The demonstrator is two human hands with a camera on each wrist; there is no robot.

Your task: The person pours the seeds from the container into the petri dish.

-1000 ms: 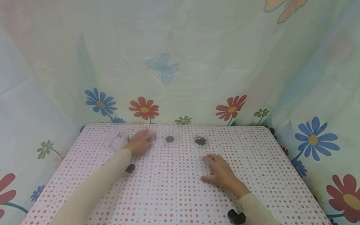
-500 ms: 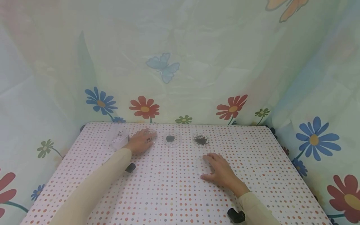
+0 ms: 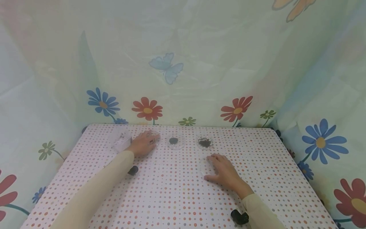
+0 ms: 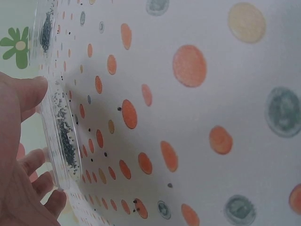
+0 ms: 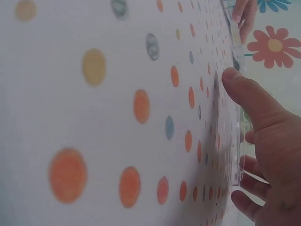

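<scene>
My left hand (image 3: 143,143) holds a clear petri dish (image 3: 157,140) at the back left, thumb and fingers spread about its rim. Black granules lie in this dish, seen edge-on in the left wrist view, where a thumb (image 4: 35,89) is at one end and fingertips at the other. Nearer the middle right, my right hand (image 3: 224,171) spans a second clear petri dish (image 3: 204,168), thumb and fingers curved round its edge. No granules show in that one. Its thin side wall (image 5: 234,160) appears beside the fingers in the right wrist view.
Between the hands, toward the back, stand a dish (image 3: 181,142) with a dark grey heap and a dish (image 3: 211,140) with scattered dark granules. A clear container (image 3: 121,144) is left of the left hand. Loose black specks dot the patterned tabletop (image 3: 171,197). Flowered curtains (image 3: 200,63) enclose the table.
The right hand has shifted very slightly toward the back of the table. The left hand stays in place on its dish, and the head view has tilted a little.
</scene>
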